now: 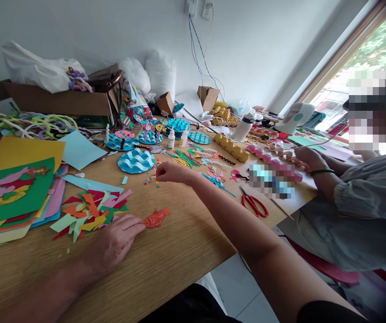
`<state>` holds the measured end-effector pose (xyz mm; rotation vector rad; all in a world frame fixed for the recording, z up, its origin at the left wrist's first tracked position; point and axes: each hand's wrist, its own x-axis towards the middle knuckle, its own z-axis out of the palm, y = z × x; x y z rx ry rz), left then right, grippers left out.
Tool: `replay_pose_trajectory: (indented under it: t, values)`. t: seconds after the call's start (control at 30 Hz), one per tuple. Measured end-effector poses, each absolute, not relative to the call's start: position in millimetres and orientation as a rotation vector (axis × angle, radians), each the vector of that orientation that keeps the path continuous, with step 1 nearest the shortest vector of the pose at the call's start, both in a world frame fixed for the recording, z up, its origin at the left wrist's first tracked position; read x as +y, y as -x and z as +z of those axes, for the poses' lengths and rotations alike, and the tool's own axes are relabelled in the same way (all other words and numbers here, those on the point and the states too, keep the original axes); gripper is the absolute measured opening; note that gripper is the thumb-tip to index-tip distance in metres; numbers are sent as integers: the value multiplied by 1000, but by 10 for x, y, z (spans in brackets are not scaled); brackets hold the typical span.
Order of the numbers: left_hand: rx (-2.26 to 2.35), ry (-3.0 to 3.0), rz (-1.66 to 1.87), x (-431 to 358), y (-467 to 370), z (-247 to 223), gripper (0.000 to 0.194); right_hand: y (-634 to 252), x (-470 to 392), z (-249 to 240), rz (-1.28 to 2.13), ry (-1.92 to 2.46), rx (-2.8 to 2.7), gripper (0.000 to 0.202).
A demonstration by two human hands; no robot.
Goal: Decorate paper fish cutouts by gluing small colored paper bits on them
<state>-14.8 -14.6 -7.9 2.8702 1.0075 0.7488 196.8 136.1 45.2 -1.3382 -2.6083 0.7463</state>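
An orange paper fish (pixel 157 218) lies flat on the wooden table (pixel 179 242). The fingertips of my left hand (pixel 120 235) press on its left end. My right hand (pixel 173 172) is stretched forward with its fingers closed together over small coloured paper dots (pixel 151 178); whatever it may pinch is too small to make out. Just behind that hand sits a blue round piece with white waves (pixel 135 160). A heap of coloured paper scraps (pixel 94 211) lies behind my left hand.
Stacked coloured paper (pixel 18 193) is at the left. Glue bottles (pixel 171 138) and fish decorations (pixel 125 134) stand at the back. Red-handled scissors (pixel 254 202) lie right of my arm. Another person (pixel 371 202) sits at the right, near egg-carton strips (pixel 231 147).
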Motion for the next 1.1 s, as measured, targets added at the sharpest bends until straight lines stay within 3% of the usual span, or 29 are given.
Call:
replay_pose_trajectory:
  t: [0.3, 1.1]
  values:
    - [1017, -2828, 723, -163, 137, -71, 36, -1928, 931, 503, 1058, 1071, -2626, 8]
    - [1010, -2906, 679, -178, 105, -67, 36, -1590, 823, 549, 821, 964, -3241, 22]
